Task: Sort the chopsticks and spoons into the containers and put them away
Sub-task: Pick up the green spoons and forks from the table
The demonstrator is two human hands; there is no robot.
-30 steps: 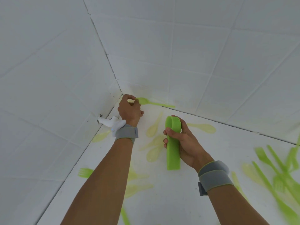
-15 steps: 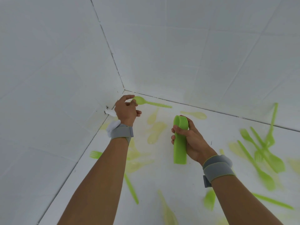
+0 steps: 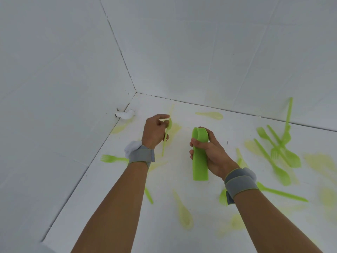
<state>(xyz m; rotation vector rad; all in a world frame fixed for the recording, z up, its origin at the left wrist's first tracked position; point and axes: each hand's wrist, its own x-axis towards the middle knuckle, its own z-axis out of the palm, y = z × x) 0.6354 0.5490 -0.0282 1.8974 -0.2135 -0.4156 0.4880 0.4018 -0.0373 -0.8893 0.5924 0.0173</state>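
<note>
Left hand [image 3: 155, 131] is raised over the white surface [image 3: 113, 179] nr the corner, thumb & index finger pinching a single green spoon [image 3: 166, 136]; its bowl sits up by the fingertips, handle slants down past the palm & ends clear of the surface; translucent lime-green plastic, thin, a bit blurred. Right hand [image 3: 209, 152] has fingers & thumb curled round a stack of green spoons [image 3: 199, 156], nested tight so it reads as one solid bright-green block; rounded bowl end up top above the fingers, flat squared handle ends at the bottom, stack roughly upright & tilted slightly; opaque-looking where layered, deeper green than the lone spoon. The two are near each other but apart, the single spoon to the left of the stack. Both wrists carry grey wristbands w/ green edging, left one [image 3: 141, 155] & right one [image 3: 238, 180]. Loose cutlery of the same green plastic lies scattered on the surface: a fork [image 3: 111, 158] just left of the left wrist; a crossed pile of forks and spoons [image 3: 279, 148] well to the right; a pale spoon [image 3: 209, 115] by the back wall; another spoon [image 3: 183, 212] betw the forearms; several more pieces are too blurred to name. A small white fitting [image 3: 125, 114] sits at the foot of the left wall [image 3: 54, 79], nr the corner; walls are white tiles w/ thin dark joints.
</note>
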